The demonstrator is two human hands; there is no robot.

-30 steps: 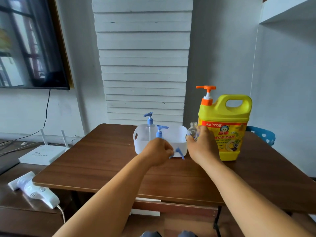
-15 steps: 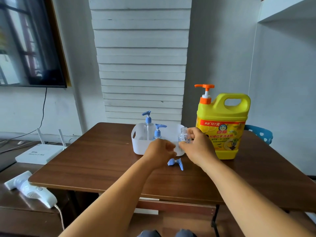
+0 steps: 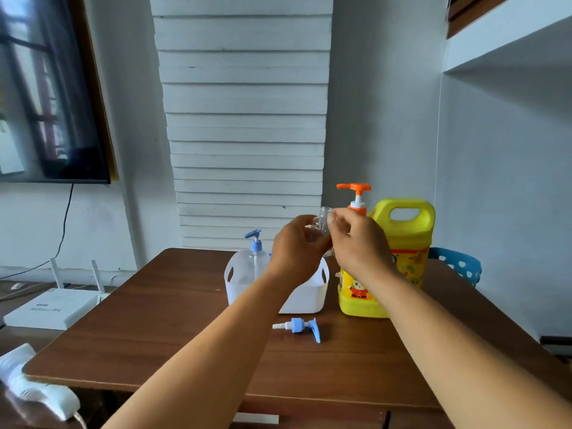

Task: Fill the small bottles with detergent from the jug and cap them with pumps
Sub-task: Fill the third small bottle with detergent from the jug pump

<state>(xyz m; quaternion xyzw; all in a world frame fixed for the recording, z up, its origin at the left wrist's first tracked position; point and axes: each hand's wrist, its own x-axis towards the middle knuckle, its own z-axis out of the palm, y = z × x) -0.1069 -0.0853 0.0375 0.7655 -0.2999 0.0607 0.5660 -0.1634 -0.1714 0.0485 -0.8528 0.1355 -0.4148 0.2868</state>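
Note:
Both hands hold a small clear bottle (image 3: 322, 218) in the air above the white basket (image 3: 305, 300). My left hand (image 3: 295, 249) grips its lower part and my right hand (image 3: 359, 243) closes around its right side near the open neck. A blue pump cap (image 3: 298, 326) lies on its side on the brown table (image 3: 173, 332), in front of the basket. The yellow detergent jug (image 3: 405, 243) with an orange pump (image 3: 356, 193) stands to the right of the basket, partly hidden by my right hand. Another clear bottle with a blue pump (image 3: 255, 258) stands in the basket.
A blue perforated chair back (image 3: 458, 267) shows behind the table at right. To the left, lower down, sit a white router (image 3: 52, 308) and a white handheld device (image 3: 34, 391). A dark screen (image 3: 46, 88) hangs on the left wall.
The pump cap left my left hand and now lies on the table. Both hands rose with the small clear bottle from table level to above the basket.

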